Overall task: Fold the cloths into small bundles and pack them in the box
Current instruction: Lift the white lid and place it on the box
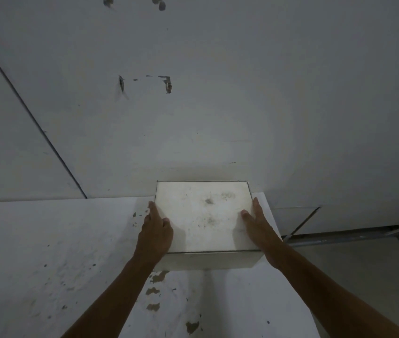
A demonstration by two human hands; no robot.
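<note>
The box (201, 215) is white and rectangular, its lid on, with a thin dark line running along the lid's edges. The top is smudged: a small dark spot sits near the middle toward the far edge, a fainter brownish patch lies to its right, and light specks are scattered below them. Its near side wall is paler and plain. It stands at the far right corner of the white surface (47, 252), its far edge up against the wall (218, 93).

The left hand (155, 230) holds the box's left side, fingers straight along the side wall and the thumb laid over the lid's edge. The right hand (254, 222) mirrors it on the right side, fingers extended along the wall of the box and thumb resting on the lid (both hands lie flat against it, not curled around anything). Both forearms reach in from the near edge.

The surface is chipped, with brownish flaked patches (153, 291) just in front of the box. The wall is grey-white and bears dark scuff marks (168, 84). A metal bar (340, 236) runs off to the right, beyond the surface's right edge.
</note>
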